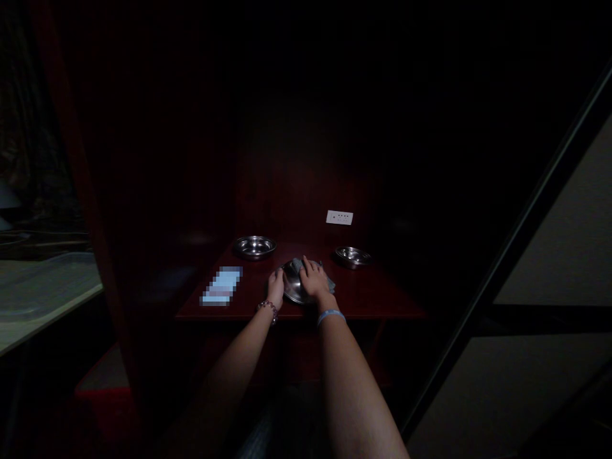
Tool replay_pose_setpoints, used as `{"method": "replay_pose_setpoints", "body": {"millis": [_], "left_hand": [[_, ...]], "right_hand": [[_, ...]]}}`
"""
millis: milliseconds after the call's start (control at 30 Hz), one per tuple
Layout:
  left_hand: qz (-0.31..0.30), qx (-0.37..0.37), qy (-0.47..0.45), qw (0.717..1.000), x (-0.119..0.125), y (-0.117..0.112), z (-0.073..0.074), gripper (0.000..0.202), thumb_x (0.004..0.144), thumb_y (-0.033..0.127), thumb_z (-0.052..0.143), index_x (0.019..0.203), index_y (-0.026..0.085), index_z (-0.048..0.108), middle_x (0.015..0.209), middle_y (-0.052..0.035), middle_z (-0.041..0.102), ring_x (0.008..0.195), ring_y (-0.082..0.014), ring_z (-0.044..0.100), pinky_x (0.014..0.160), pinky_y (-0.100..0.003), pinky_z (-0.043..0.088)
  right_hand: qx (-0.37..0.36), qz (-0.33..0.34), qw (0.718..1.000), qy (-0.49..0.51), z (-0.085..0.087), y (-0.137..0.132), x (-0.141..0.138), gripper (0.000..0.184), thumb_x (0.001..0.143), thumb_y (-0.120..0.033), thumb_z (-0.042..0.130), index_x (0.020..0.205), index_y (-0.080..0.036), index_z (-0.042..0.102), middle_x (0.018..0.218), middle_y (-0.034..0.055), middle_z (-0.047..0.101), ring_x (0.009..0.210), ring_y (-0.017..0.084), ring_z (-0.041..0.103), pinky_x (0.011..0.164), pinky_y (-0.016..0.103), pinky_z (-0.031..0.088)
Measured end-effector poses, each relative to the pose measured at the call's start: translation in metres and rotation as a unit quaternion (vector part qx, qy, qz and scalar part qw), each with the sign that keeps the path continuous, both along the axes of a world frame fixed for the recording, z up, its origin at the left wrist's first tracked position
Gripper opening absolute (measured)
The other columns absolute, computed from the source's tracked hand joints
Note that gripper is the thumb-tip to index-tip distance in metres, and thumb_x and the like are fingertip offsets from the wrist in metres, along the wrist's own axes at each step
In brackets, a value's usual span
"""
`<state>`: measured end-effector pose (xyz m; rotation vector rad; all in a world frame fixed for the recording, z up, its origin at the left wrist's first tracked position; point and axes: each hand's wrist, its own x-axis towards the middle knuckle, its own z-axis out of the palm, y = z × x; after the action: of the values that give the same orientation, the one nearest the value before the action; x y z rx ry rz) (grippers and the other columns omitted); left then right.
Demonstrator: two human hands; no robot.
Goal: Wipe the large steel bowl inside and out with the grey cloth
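A shiny round metal lid or shallow dish (pixel 294 288) lies on the dark red shelf (pixel 382 299), near its front edge. Gripping its left rim is my left hand (pixel 276 289), with a beaded bracelet at the wrist. My right hand (pixel 314 279), wearing a light blue band, presses a grey cloth (pixel 331 284) onto the metal surface. Part of the cloth sticks out past the fingers on the right. Behind on the left sits a metal bowl (pixel 255 247), and a smaller metal bowl (pixel 352 256) sits behind on the right.
A blurred bright rectangle (pixel 222 285), perhaps a phone screen, lies left of my hands. A white socket plate (pixel 339 217) is on the back wall. Dark panels enclose both sides. At far left is a clear plastic lid or tray (pixel 52 287), with a red container (pixel 108 392) below.
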<state>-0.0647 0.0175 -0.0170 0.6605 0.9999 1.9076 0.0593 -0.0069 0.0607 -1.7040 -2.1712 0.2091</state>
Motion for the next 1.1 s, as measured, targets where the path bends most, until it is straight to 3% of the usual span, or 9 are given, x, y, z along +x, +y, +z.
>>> {"method": "replay_pose_setpoints", "body": {"millis": [167, 333, 767, 1100], "left_hand": [[0.000, -0.003, -0.006, 1.000, 0.001, -0.002, 0.003, 0.039, 0.086, 0.057, 0.082, 0.083, 0.021, 0.069, 0.084, -0.0065, 0.076, 0.090, -0.0250, 0.074, 0.096, -0.042, 0.058], [-0.001, -0.011, -0.014, 1.000, 0.001, -0.004, 0.006, 0.032, 0.089, 0.050, 0.080, 0.081, 0.021, 0.070, 0.082, -0.0058, 0.076, 0.090, -0.0238, 0.075, 0.096, -0.039, 0.058], [0.001, -0.007, -0.018, 1.000, 0.001, -0.004, 0.006, 0.035, 0.087, 0.051, 0.084, 0.081, 0.019, 0.070, 0.083, -0.0062, 0.076, 0.093, -0.0253, 0.075, 0.100, -0.042, 0.058], [0.000, -0.005, -0.034, 0.999, 0.002, 0.001, 0.001, 0.029, 0.090, 0.045, 0.081, 0.084, 0.018, 0.072, 0.082, -0.0051, 0.077, 0.087, -0.0227, 0.074, 0.098, -0.040, 0.058]], "right_hand": [[0.003, -0.010, 1.000, 0.008, -0.001, 0.001, 0.000, 0.068, 0.119, -0.039, 0.030, 0.185, -0.024, 0.026, 0.179, 0.0161, 0.050, 0.165, 0.031, 0.047, 0.136, 0.051, 0.031], [0.010, 0.002, 1.000, -0.001, -0.002, 0.002, 0.000, 0.065, 0.119, -0.037, 0.030, 0.183, -0.027, 0.033, 0.181, 0.0130, 0.049, 0.164, 0.031, 0.047, 0.135, 0.050, 0.033], [0.002, -0.007, 1.000, -0.007, 0.003, -0.003, 0.000, 0.062, 0.118, -0.035, 0.032, 0.178, -0.030, 0.046, 0.182, 0.0118, 0.047, 0.162, 0.033, 0.048, 0.134, 0.053, 0.037], [-0.010, -0.018, 0.998, -0.056, 0.010, -0.012, -0.003, 0.065, 0.117, -0.034, 0.026, 0.180, -0.029, 0.040, 0.185, 0.0085, 0.044, 0.163, 0.030, 0.045, 0.134, 0.049, 0.035]]}}
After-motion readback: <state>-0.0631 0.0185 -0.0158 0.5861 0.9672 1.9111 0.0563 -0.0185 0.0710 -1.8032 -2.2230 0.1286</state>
